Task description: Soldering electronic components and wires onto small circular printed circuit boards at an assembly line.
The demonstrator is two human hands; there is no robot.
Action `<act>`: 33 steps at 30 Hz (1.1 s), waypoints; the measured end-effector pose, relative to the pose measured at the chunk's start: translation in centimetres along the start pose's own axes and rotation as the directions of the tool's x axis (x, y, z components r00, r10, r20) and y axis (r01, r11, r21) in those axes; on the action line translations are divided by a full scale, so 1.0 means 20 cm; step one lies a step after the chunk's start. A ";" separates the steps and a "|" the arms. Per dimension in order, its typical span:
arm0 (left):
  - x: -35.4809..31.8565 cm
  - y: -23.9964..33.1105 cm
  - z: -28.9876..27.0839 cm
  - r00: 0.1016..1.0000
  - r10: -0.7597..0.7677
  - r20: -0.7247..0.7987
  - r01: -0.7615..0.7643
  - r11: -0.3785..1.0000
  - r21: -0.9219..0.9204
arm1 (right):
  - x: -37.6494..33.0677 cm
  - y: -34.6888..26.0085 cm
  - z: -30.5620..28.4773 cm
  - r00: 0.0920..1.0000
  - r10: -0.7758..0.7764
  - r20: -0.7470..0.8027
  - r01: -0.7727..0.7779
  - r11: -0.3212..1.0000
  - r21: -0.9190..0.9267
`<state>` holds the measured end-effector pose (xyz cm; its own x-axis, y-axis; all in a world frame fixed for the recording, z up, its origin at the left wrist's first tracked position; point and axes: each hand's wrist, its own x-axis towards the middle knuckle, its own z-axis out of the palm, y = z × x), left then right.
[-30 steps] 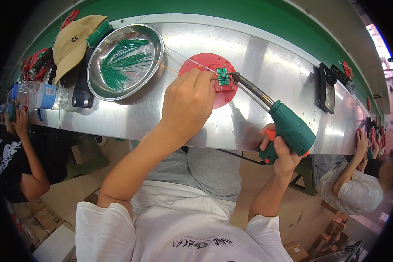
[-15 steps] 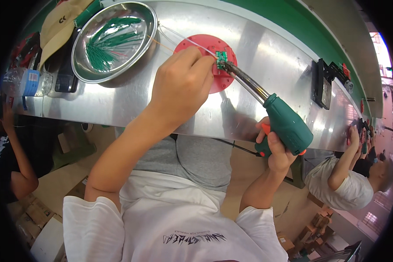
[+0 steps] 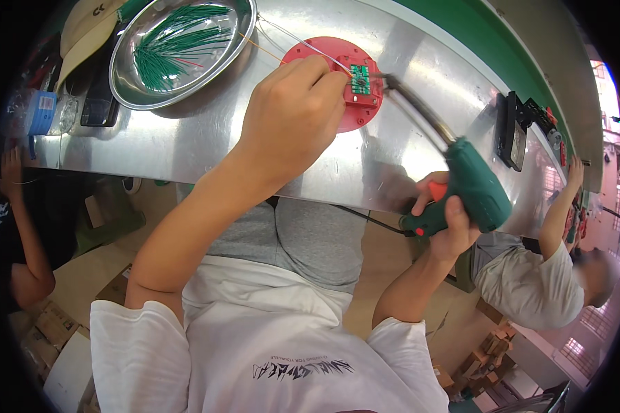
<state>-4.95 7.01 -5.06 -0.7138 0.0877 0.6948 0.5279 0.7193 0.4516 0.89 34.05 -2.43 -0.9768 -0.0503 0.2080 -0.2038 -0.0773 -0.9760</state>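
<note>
My left hand (image 3: 293,117) is closed in a pinch at the left edge of a small green circuit board (image 3: 360,84). A thin orange wire (image 3: 263,48) runs into this hand; its fingertips are partly hidden. The board sits on a round red fixture (image 3: 324,47). A pale wire (image 3: 300,43) stretches over the fixture to the board. My right hand (image 3: 455,224) grips a green soldering gun (image 3: 481,186) by its handle, with fingers near the orange trigger. The gun's blurred tip is just right of the board, apart from it.
A steel bowl (image 3: 132,98) of green wires (image 3: 165,58) stands at the left of the metal table (image 3: 207,148). Beyond it lie a cap (image 3: 83,38), a black device (image 3: 98,110) and a plastic bottle (image 3: 43,113). A black-framed object (image 3: 512,131) lies right. Other people sit on both sides.
The soldering gun has moved right, its tip off the board. My left hand stays pinched beside the board. The person at right has raised an arm.
</note>
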 end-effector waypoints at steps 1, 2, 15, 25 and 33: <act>0.00 0.00 0.00 1.000 -0.007 0.008 0.007 1.000 0.009 | 0.01 0.01 -0.01 0.999 -0.053 -0.015 0.053 0.998 0.027; 0.00 0.00 -0.01 1.000 -0.017 0.022 0.016 1.000 0.015 | 0.02 0.02 -0.02 0.996 -0.082 -0.041 0.084 0.996 0.042; 0.00 0.01 0.00 0.999 -0.041 0.026 0.040 0.998 0.038 | 0.09 0.06 -0.09 0.968 -0.048 -0.246 0.063 0.997 0.054; 0.22 0.01 -0.19 0.990 -0.135 -0.040 0.140 0.982 0.130 | 0.08 0.07 -0.08 0.917 -0.050 -0.395 0.114 0.984 0.140; 0.46 0.03 -0.24 0.841 0.180 0.511 -0.291 0.945 0.146 | 0.08 0.06 -0.06 0.834 -0.028 -0.552 0.138 0.978 0.159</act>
<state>-8.95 4.95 4.25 -0.7402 0.5549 0.3797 0.6396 0.7553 0.1430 -1.09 35.03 -3.32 -0.8446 0.5095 0.1645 -0.3237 -0.2411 -0.9149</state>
